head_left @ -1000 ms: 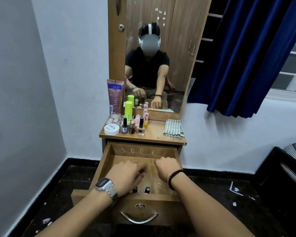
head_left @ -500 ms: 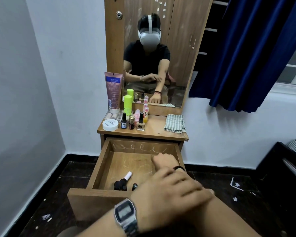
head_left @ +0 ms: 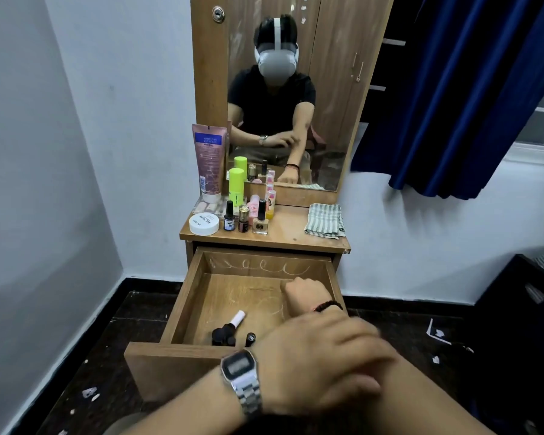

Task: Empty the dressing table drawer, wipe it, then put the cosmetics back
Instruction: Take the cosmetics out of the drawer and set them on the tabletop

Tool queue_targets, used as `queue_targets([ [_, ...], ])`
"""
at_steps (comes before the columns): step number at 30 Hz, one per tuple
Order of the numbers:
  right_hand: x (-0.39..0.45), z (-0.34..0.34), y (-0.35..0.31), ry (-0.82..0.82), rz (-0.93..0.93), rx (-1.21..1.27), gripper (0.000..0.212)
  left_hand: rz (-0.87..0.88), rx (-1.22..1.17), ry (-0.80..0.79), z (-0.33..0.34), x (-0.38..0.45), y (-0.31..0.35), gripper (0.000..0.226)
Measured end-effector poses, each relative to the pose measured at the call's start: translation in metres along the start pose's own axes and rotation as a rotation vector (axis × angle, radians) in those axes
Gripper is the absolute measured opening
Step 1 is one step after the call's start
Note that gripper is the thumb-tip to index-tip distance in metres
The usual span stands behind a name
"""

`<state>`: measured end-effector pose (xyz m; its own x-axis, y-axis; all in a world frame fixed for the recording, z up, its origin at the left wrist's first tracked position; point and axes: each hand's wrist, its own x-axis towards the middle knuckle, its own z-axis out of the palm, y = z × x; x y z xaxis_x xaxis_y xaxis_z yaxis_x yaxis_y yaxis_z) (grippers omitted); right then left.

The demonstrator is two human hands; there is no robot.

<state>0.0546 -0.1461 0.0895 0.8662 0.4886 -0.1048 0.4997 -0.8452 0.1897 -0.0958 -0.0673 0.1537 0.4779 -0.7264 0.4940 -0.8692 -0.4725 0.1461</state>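
The wooden drawer of the dressing table stands pulled out. Near its front wall lie a white-capped tube, a black bottle and a small dark item. My right hand rests inside the drawer at its right side, fingers curled; whether it holds anything is hidden. My left hand, with a metal watch, lies flat across my right forearm, fingers spread, holding nothing. On the tabletop stand a pink tube, a neon green bottle, a white jar and several nail polish bottles.
A folded striped cloth lies on the tabletop's right side. The mirror rises behind the cosmetics. A blue curtain hangs at the right, a dark piece of furniture stands below it. White scraps dot the dark floor.
My left hand left the drawer and moved onto my right forearm. The items at the drawer's front came into view. My right hand stayed in the drawer.
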Motion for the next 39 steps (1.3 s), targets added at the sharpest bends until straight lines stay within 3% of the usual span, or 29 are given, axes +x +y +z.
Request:
queue_targets([
  [5,0.005,0.0,0.005,-0.072,0.002,0.101,0.023,-0.47,0.151,-0.432,0.006,-0.025,-0.061,0.057],
  [10,0.01,0.0,0.004,-0.068,0.051,0.119,0.03,-0.673,0.118,-0.616,0.011,-0.044,-0.105,0.065],
  [14,0.01,0.001,0.007,-0.07,0.057,0.123,0.033,-0.801,-0.185,-0.675,0.01,-0.046,-0.11,0.048],
  [17,0.007,0.002,0.006,-0.095,0.046,0.146,0.032,-0.709,-0.262,-0.626,0.013,-0.04,-0.104,0.036],
  [21,0.004,0.002,0.005,-0.099,0.018,0.178,0.028,-0.606,-0.21,-0.572,0.015,-0.032,-0.098,0.037],
  [24,0.001,0.0,0.006,-0.115,0.001,0.22,0.026,-0.645,-0.183,-0.603,0.016,-0.035,-0.098,0.024],
  [30,-0.003,-0.006,0.007,-0.112,-0.033,0.351,0.026,-0.627,-0.074,-0.535,0.015,-0.032,-0.097,0.022],
  [34,-0.005,-0.019,0.007,-0.137,-0.079,0.759,0.03,-0.677,0.037,-0.415,0.012,-0.032,-0.102,0.017],
  [39,-0.014,-0.033,0.014,-0.347,-0.234,1.164,0.036,-0.804,0.087,-0.066,-0.004,-0.029,-0.112,0.016],
])
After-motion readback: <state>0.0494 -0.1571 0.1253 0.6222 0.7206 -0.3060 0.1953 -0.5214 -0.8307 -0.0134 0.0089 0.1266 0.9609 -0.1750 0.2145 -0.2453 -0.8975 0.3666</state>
